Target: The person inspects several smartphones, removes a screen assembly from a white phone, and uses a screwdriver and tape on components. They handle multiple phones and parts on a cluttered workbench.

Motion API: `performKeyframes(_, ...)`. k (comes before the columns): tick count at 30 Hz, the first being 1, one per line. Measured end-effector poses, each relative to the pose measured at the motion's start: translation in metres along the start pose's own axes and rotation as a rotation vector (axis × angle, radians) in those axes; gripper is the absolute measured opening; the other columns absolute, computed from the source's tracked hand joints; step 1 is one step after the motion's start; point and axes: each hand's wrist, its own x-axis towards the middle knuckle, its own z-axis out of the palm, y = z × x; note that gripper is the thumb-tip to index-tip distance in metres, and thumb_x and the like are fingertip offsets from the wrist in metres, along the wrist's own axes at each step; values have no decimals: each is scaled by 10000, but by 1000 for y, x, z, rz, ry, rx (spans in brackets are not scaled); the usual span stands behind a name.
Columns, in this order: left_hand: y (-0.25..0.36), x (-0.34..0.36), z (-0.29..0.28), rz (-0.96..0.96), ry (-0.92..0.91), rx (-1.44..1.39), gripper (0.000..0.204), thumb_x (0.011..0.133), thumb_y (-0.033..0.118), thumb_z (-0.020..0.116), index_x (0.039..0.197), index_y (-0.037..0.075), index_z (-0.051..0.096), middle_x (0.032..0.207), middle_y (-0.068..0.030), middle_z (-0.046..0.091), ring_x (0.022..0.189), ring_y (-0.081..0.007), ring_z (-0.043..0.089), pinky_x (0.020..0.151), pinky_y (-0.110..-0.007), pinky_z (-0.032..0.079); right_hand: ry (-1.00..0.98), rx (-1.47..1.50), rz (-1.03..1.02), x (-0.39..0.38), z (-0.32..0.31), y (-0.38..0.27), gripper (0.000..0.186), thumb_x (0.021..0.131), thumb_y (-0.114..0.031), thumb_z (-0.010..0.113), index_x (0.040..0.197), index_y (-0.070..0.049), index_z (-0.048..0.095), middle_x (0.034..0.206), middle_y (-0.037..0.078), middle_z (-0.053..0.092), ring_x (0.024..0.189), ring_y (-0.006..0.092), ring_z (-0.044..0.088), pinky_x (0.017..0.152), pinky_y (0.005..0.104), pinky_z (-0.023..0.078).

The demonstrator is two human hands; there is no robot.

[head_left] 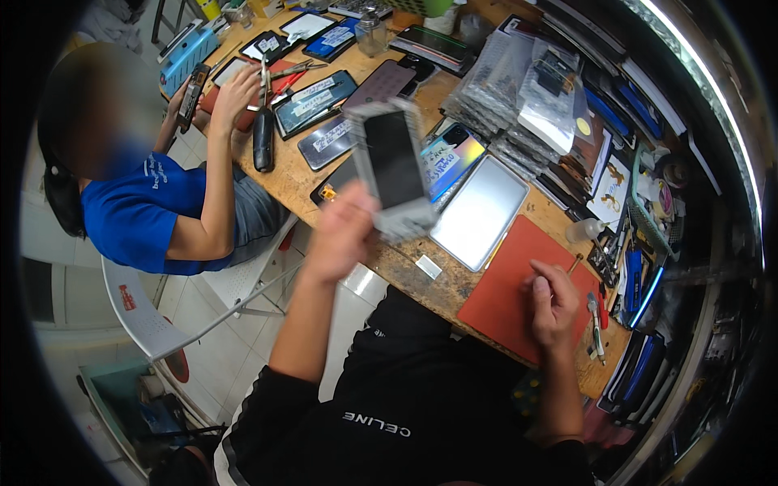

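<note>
Above the bench (pixel 450 285), left hand (pixel 345 231) grips what seems a phone (pixel 394 162); right hand (pixel 554 312) loose.

Two phone-like devices (pixel 395 162) are held, centre and upper left; right of centre lie one silver tray (pixel 481 212) and one large red mat (pixel 504 301).

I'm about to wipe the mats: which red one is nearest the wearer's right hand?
The near red mat beside the silver tray, with the right hand over it. The other red mat lies farther left, by the co-worker's hand.
</note>
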Motion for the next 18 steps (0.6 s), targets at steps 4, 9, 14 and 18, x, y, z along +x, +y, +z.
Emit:
performKeyframes(4,-45,-25,94,-220,-89,-30,352,1056,189,671,1354,5,650,1037,-21,726,923,-92,669,788,-254,534,-5,574,318,-8,34,-11,358,1108,-184,548,1373,54,583,1135,77,717,952,120,660,895,251,517)
performKeyframes(9,-38,-15,82,321,82,887,145,970,121,730,1052,7,767,988,-139,739,918,-292,720,812,-355,557,3,487,338,-10,15,-8,308,1103,-128,554,1350,54,589,1174,86,734,1027,107,678,922,258,519)
performKeyframes(14,16,8,-12,315,290,1709,741,826,256,848,1453,9,540,1395,-212,595,1233,-413,592,1057,-477,474,54,425,458,-23,-3,1,319,1081,-53,574,1374,75,572,1161,100,749,1037,112,698,927,250,528)
performKeyframes(18,26,-1,-18,103,180,1751,554,881,248,810,1358,10,660,1369,-200,658,1213,-393,644,1024,-444,524,80,138,458,-29,6,4,407,1029,-25,644,1409,92,558,1046,80,742,843,76,667,736,241,542)
